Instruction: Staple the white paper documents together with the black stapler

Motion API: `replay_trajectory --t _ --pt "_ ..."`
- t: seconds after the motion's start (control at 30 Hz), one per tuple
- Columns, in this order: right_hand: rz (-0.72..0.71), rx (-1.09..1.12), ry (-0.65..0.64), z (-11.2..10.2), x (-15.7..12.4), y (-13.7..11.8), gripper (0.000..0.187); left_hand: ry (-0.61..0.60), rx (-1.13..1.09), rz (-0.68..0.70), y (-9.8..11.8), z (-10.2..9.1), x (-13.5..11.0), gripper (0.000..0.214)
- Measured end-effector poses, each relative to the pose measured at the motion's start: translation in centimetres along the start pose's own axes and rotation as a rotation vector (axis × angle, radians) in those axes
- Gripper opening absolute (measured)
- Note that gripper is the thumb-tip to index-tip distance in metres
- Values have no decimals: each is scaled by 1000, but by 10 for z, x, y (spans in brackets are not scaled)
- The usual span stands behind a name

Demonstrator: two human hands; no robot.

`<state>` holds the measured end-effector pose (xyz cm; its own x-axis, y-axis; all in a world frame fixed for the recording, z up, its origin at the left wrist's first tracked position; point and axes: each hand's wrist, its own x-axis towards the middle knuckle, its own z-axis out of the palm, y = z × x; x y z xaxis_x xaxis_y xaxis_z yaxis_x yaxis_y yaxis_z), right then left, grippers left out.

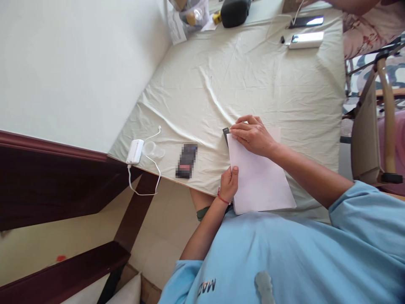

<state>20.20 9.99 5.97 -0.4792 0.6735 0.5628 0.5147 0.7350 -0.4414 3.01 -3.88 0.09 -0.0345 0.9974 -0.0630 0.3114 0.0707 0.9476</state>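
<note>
A white sheet of paper (262, 181) lies on the cloth-covered table (221, 76) right in front of me. My right hand (253, 136) rests on the sheet's far corner, fingers laid flat along its edge. A small dark object (225, 133) sticks out from under that corner. My left hand (229, 183), with a red string at the wrist, pinches the paper's near left edge between thumb and fingers.
Left of the paper lie a dark phone (186, 160), a clear small cup (153, 150) and a white charger with cable (135, 151) at the table edge. At the far end are a black pouch (236, 12), two devices (306, 39) and another person's arm (348, 5). A chair (373, 122) stands on the right.
</note>
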Motion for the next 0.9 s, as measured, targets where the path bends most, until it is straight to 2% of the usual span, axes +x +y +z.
replay_trajectory --t 0.33,0.57,0.77,0.9 --pt "5 8 -41 8 -8 3 36 -37 12 22 3 -1 -2 65" --pt "62 6 -158 2 -5 4 39 -42 -19 26 3 0 -2 56" --pt "141 101 -249 2 -6 10 39 -56 -74 -60 -4 2 -19 47" --pt "255 162 -322 9 -4 20 39 -25 -296 -185 5 5 -28 50"
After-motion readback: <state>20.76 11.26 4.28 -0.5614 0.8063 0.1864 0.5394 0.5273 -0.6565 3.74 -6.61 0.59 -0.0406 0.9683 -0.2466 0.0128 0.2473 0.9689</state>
